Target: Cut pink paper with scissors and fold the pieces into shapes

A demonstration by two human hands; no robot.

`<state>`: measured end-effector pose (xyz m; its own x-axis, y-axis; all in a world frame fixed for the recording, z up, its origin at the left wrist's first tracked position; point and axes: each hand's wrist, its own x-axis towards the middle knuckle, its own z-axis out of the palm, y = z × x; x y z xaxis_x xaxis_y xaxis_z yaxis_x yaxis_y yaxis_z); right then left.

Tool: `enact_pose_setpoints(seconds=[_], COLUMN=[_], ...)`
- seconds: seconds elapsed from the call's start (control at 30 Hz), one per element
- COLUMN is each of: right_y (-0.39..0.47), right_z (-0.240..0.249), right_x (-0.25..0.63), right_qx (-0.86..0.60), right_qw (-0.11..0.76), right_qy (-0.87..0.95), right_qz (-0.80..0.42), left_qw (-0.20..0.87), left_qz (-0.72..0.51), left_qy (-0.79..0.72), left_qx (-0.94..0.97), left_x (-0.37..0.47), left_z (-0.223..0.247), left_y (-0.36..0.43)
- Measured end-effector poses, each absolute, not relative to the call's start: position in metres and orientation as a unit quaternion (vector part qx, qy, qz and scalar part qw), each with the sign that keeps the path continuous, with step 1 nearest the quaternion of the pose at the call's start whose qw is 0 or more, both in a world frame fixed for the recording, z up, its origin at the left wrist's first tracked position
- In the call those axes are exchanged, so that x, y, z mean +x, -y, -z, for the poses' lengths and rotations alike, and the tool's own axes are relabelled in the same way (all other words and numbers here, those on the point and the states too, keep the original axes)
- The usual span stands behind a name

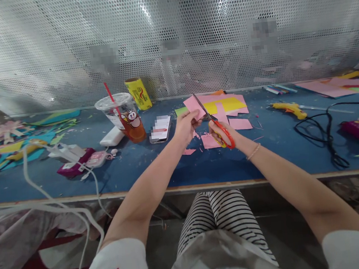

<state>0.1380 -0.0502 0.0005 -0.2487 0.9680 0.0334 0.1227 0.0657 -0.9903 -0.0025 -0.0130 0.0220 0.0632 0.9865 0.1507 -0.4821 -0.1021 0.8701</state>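
My left hand (186,125) pinches a piece of pink paper (193,105), held up over the blue table. In my right hand (220,133) is a pair of scissors (226,134) with red and yellow handles, its blades pointing up and to the left against the paper's right side. Whether the blades are apart is hard to make out. Behind and below my hands lie pink sheets, a yellow sheet (224,105) and a bit of green paper (181,111). Small pink scraps and a cut pink piece (211,141) are scattered under the scissors.
To the left stand a phone (160,129), a plastic cup (130,122) with a straw and a yellow roll (139,93). A yellow glue gun (289,110) and a black cable (328,136) lie right. A perforated metal screen (172,66) borders the table's back.
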Motion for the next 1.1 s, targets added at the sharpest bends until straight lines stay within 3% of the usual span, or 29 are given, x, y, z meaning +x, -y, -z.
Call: enact_pose_setpoints(seconds=[0.4,0.87,1.1], right_y=[0.0488,0.0484,0.0478], right_z=[-0.0001,0.0023,0.0023], right_x=[0.1394,0.1395,0.1388], right_qx=[-0.429,-0.477,-0.473], right_qw=[0.414,0.415,0.419], right_qy=[0.570,0.638,0.635], right_qz=[-0.565,-0.440,-0.444], left_qw=[0.607,0.616,0.612], left_qz=[-0.587,-0.583,-0.578], left_qy=[-0.294,-0.296,-0.305], left_qx=[0.447,0.440,0.445], left_x=[-0.0004,-0.0019,-0.0022], left_z=[-0.0185,-0.0200,-0.0224], left_y=[0.0146,0.0140,0.0155])
